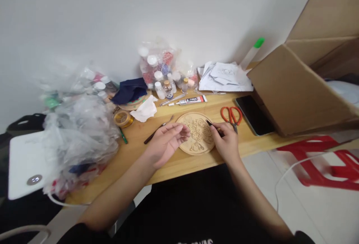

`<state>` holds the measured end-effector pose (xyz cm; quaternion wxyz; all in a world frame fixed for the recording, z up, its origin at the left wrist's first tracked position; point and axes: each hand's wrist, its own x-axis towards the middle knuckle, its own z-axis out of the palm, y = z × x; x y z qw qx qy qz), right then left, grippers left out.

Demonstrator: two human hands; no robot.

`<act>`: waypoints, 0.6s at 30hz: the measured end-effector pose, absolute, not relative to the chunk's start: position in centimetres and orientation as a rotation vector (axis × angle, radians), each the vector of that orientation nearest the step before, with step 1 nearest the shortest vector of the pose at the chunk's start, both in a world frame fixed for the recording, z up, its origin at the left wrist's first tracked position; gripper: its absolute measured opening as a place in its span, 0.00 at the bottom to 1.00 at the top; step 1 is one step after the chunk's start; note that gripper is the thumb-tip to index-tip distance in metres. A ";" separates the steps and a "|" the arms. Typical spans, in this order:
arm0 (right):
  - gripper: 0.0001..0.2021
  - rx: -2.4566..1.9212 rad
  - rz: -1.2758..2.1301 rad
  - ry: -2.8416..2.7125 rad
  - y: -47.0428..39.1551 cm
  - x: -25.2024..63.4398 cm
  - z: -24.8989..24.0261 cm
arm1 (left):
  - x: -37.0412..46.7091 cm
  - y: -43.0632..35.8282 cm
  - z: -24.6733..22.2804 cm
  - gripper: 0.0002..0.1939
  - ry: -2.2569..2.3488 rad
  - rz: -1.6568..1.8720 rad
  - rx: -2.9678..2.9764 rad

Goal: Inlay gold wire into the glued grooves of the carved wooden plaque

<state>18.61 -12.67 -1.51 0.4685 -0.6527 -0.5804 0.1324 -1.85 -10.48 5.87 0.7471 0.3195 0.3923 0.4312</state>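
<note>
A round wooden disc [197, 139] with a carved or drawn curling pattern lies on the wooden table [168, 172] in front of me. My right hand [226, 141] is closed on a thin black tool [211, 125], its tip pointing up and left above the disc's right part. At the disc's left edge, my left hand [169, 143] is raised palm inward, fingers curled with thumb near the forefinger; whether anything small is between them is too small to tell. Behind my left hand lies a dark-handled tool [154, 133].
Red-handled scissors [231, 116], a phone [254, 115] and a cardboard box [303, 90] are on the right. A glue tube [192, 100], small bottles [168, 89] and papers [224, 77] stand behind. Plastic bags [84, 128], a tape roll [122, 118] and tissue [145, 109] are left.
</note>
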 end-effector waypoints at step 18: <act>0.16 -1.098 -0.122 -1.654 -20.4 17.5 9.2 | 1.5 -16.6 10.0 0.09 0.500 0.967 0.362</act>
